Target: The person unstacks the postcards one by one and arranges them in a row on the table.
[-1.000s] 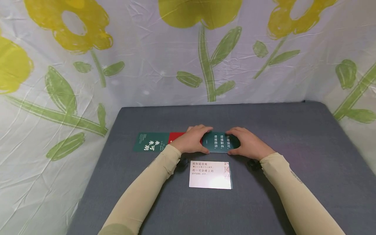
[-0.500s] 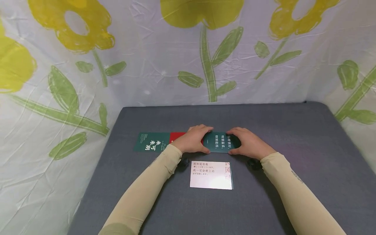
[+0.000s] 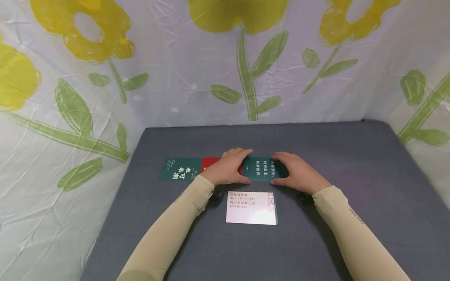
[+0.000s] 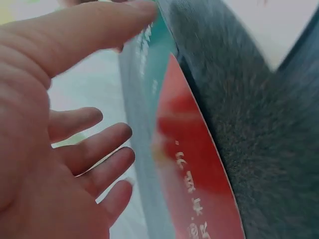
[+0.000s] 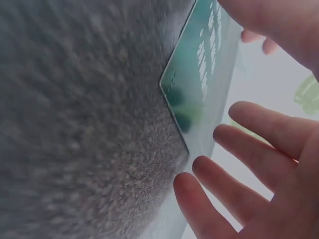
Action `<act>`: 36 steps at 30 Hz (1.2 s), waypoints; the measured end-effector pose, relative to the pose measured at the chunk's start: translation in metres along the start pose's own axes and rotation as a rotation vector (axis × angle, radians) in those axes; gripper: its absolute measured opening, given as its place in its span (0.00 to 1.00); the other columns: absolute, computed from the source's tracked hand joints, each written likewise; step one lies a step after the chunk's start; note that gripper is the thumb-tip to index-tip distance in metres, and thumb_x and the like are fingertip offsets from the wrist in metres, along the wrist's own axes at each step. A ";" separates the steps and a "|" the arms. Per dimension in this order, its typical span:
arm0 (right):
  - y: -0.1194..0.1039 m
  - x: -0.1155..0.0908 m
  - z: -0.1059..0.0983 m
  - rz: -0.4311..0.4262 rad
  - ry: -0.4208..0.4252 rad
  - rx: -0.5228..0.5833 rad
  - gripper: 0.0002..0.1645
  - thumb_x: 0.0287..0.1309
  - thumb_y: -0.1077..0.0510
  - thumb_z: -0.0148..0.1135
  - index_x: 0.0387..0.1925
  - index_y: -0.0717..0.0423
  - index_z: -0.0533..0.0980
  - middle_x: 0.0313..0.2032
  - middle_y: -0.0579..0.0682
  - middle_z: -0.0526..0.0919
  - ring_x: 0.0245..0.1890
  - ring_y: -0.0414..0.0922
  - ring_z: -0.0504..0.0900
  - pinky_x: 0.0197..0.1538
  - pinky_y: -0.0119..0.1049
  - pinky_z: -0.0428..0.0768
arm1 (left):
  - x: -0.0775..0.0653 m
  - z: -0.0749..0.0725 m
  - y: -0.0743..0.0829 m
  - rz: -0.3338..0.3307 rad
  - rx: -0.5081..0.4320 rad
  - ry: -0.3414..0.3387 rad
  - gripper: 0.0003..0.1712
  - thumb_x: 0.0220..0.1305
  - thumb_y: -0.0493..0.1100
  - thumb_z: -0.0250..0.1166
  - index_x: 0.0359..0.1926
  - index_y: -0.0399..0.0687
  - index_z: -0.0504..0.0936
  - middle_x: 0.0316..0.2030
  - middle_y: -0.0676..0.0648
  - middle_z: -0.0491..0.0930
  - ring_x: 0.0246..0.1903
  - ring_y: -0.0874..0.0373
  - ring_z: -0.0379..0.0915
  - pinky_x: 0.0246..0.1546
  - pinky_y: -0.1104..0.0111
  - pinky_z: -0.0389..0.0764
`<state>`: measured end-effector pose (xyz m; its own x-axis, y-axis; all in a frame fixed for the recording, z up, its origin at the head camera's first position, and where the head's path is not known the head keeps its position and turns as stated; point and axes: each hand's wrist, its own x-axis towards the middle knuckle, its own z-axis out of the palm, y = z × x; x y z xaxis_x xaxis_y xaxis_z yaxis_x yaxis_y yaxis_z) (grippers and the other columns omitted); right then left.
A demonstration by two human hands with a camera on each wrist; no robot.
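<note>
A row of postcard-like cards lies flat on the grey tabletop in the head view. At its right end is a dark teal card [image 3: 259,169] with white lettering. My left hand [image 3: 226,168] hovers over the red card [image 3: 209,163] in the middle, thumb and forefinger spread by the teal card's left edge. Around the teal card's right end my right hand [image 3: 299,171] is spread the same way. Both wrist views show relaxed, parted fingers holding nothing; whether any fingertip touches a card is unclear. My left hand covers part of the red card.
Another dark green card [image 3: 180,170] with white lettering forms the row's left end. Nearer to me lies a pale pink card [image 3: 251,212], a thin darker edge showing along its right side. Behind the grey table [image 3: 316,242] hangs a flower-print curtain [image 3: 168,78].
The cards keep their places on the table. My hands stay around the teal card, with their fingers seeming to ease slightly away from its edges.
</note>
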<state>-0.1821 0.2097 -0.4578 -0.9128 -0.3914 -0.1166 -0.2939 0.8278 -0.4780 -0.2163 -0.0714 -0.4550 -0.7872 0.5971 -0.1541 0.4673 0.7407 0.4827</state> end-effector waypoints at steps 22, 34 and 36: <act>-0.056 -0.076 0.045 -0.161 0.097 -0.077 0.51 0.52 0.38 0.85 0.74 0.50 0.76 0.71 0.51 0.79 0.72 0.52 0.78 0.68 0.55 0.83 | -0.111 0.020 0.013 0.065 0.054 0.034 0.62 0.52 0.63 0.84 0.83 0.53 0.65 0.74 0.50 0.74 0.73 0.52 0.69 0.79 0.48 0.68; -0.060 -0.080 0.052 -0.159 0.047 -0.084 0.54 0.46 0.39 0.88 0.72 0.50 0.76 0.70 0.51 0.80 0.70 0.52 0.79 0.69 0.53 0.82 | -0.113 0.027 0.015 0.081 0.134 0.017 0.61 0.53 0.63 0.84 0.82 0.51 0.66 0.72 0.51 0.75 0.70 0.54 0.70 0.76 0.51 0.72; -0.060 -0.081 0.052 -0.158 0.046 -0.091 0.53 0.46 0.39 0.88 0.72 0.50 0.76 0.70 0.50 0.80 0.70 0.51 0.79 0.68 0.53 0.82 | -0.113 0.028 0.017 0.081 0.141 0.011 0.61 0.53 0.62 0.84 0.82 0.51 0.65 0.72 0.50 0.75 0.71 0.54 0.70 0.76 0.51 0.72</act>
<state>-0.0753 0.1707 -0.4647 -0.8648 -0.5020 -0.0051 -0.4569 0.7912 -0.4066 -0.1080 -0.1181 -0.4534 -0.7486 0.6539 -0.1098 0.5808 0.7266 0.3670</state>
